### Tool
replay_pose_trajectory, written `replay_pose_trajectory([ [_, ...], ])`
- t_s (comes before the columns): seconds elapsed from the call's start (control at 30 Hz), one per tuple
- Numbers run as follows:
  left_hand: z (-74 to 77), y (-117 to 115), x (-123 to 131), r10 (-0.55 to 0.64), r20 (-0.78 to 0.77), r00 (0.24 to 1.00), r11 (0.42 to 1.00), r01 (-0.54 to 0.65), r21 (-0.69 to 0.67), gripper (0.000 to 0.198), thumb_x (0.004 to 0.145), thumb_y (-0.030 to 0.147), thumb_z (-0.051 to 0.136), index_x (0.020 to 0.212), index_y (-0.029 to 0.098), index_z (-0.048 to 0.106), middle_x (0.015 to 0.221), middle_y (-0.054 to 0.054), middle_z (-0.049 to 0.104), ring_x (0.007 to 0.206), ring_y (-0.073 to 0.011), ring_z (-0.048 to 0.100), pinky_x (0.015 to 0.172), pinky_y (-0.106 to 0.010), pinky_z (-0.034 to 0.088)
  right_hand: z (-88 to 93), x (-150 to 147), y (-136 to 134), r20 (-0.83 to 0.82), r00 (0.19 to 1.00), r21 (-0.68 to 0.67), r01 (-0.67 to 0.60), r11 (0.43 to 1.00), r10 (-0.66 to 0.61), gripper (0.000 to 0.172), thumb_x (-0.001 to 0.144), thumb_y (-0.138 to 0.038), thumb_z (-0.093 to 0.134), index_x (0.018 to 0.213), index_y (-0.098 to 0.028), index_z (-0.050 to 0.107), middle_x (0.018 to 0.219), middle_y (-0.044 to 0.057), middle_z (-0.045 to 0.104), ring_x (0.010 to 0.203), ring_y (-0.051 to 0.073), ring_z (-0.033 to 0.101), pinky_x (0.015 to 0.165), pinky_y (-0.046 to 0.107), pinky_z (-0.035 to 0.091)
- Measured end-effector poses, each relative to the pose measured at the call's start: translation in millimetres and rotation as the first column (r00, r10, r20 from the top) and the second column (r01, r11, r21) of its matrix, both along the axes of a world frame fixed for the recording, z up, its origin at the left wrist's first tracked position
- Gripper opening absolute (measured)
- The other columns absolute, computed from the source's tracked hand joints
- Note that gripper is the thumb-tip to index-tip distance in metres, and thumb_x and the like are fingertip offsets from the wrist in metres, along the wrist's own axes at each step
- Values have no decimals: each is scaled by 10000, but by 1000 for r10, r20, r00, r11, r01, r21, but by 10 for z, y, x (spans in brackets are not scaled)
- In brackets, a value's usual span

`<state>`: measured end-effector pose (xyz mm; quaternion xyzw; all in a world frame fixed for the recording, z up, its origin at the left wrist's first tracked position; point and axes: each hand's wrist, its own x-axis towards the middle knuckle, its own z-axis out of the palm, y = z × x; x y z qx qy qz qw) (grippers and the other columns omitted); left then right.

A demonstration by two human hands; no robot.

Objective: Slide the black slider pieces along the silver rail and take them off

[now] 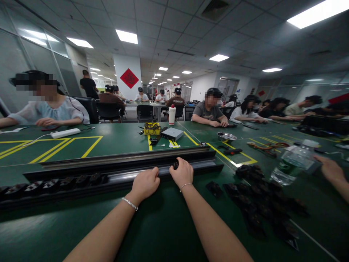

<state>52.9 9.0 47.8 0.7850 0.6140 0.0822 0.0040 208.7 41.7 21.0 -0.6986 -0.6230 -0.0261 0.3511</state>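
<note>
A long black metal channel [196,168] lies across the green table in front of me. My left hand [145,185] is closed over its near edge, with most of the fingers hidden behind the hand. Just to the right, my right hand [183,174] pinches a small black part [176,165] above the channel; its exact kind is hard to make out. Several black socket-like modules [68,183] sit in a row in the channel's left stretch. Behind it runs a second dark rail [122,157].
Loose black modules [253,203] are heaped at the right, near a water bottle [294,162] and another person's hand [331,169]. Farther back are a metal bowl [227,137], a grey box [172,134], a yellow basket [152,128] and a white power strip [65,133]. Co-workers sit around.
</note>
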Motion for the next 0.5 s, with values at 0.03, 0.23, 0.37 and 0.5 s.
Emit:
replay_pose_trajectory([
  [0.03,1,-1,-2,-3,3,1000,1000,3,-5,158,816,258,350,875,234,495,863,-38,657,798,-189,599,689,-307,381,-5,4,3,2,1000,12,15,1000,-15,434,734,-299,522,1142,-156,562,1106,105,618,1121,225,482,962,347,286],
  [0.23,-28,10,-19,-41,-13,999,999,42,32,156,808,253,338,861,235,483,837,-40,650,766,-192,591,652,-307,363,5,24,5,16,1000,1,13,1000,-13,441,730,-329,530,1136,-161,563,1071,96,637,1115,243,481,987,379,251],
  [0.37,-43,18,-21,-41,-10,999,999,41,28,153,811,254,339,863,236,482,842,-35,651,771,-187,593,652,-302,364,36,36,-6,18,1000,-13,12,1000,-12,427,733,-326,526,1128,-167,562,1067,99,638,1110,238,483,996,386,227],
  [0.5,-32,16,-12,-23,-4,1000,1000,23,21,150,818,254,345,875,237,482,850,-33,655,784,-186,597,666,-302,370,53,38,-6,18,1000,-21,8,1000,-7,446,731,-317,531,1152,-171,546,1058,95,639,1100,232,488,974,370,246],
])
